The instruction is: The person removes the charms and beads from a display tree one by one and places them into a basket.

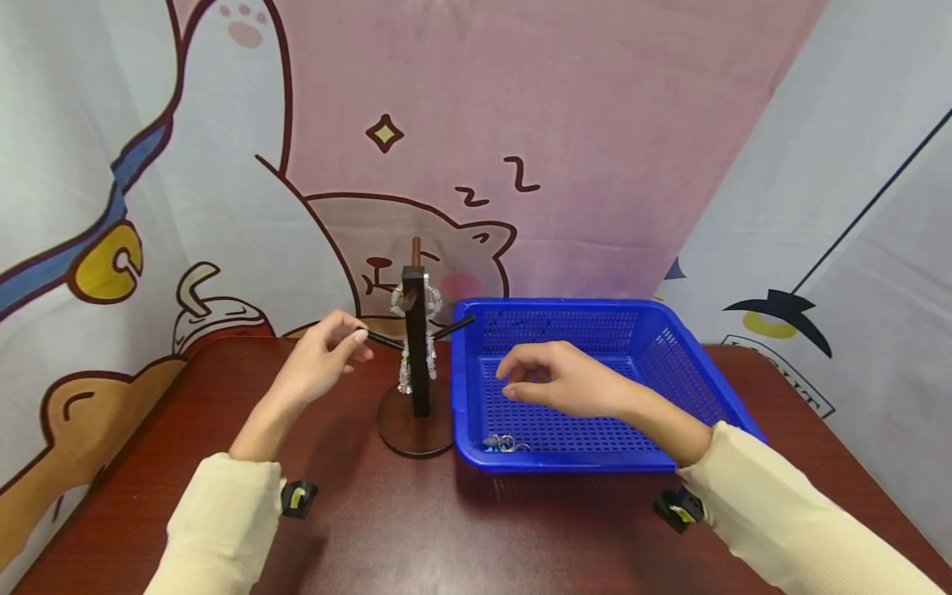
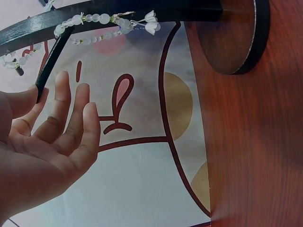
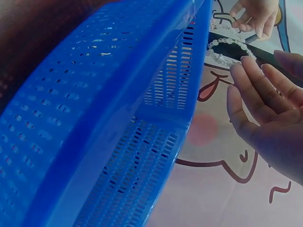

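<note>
At one o'clock on the red-brown wooden desk (image 1: 357, 512) sits a blue perforated plastic basket (image 1: 565, 459), the right hand (image 1: 559, 380) loosely curved above it. The left hand (image 1: 323, 355) pinches a black rod (image 1: 383, 339) of the dark wooden stand (image 1: 420, 388), near twelve, hung with clear beaded bracelets (image 1: 405, 377).

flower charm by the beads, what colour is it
The flower charm is white, showing best in the left wrist view.

Basket (image 1: 565, 463) — shiny plastic, table (image 1: 357, 529) — glossy wood
</note>
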`<action>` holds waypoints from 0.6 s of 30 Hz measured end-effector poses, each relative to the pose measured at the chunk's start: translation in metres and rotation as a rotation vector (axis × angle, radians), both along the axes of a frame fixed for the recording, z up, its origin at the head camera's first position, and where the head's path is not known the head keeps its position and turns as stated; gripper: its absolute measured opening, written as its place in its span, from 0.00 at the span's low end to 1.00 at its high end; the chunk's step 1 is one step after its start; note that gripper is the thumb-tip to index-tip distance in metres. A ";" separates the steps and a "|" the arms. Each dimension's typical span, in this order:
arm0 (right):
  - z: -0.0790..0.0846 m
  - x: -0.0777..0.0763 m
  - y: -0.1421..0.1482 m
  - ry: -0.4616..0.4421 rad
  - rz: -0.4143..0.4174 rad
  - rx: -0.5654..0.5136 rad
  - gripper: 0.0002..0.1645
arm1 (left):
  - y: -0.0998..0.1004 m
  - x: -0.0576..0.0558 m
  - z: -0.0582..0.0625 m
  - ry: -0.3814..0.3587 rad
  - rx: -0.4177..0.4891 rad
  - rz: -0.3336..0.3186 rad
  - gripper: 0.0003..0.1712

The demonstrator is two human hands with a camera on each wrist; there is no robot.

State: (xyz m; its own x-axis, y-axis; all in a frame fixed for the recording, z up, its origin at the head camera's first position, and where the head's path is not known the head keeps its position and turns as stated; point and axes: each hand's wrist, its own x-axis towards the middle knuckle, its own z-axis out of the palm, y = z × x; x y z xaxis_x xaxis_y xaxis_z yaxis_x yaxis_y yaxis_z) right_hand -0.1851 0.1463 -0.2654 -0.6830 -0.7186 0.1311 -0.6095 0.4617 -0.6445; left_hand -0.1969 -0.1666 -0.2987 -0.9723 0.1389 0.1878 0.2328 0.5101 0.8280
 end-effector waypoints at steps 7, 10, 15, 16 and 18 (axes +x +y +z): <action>0.004 -0.009 -0.010 -0.025 0.015 0.022 0.07 | 0.000 -0.001 0.000 -0.003 -0.004 0.003 0.10; 0.005 -0.013 -0.016 -0.016 0.026 0.032 0.08 | 0.000 -0.001 0.000 -0.004 -0.004 0.004 0.10; 0.006 -0.021 -0.027 0.001 0.021 0.062 0.10 | 0.000 -0.002 0.000 0.003 -0.003 0.000 0.10; 0.007 -0.022 -0.030 0.000 0.021 0.066 0.10 | 0.000 -0.002 0.000 0.004 -0.003 -0.001 0.10; 0.007 -0.024 -0.034 -0.008 0.019 0.069 0.11 | 0.000 -0.002 -0.001 0.004 -0.004 -0.003 0.10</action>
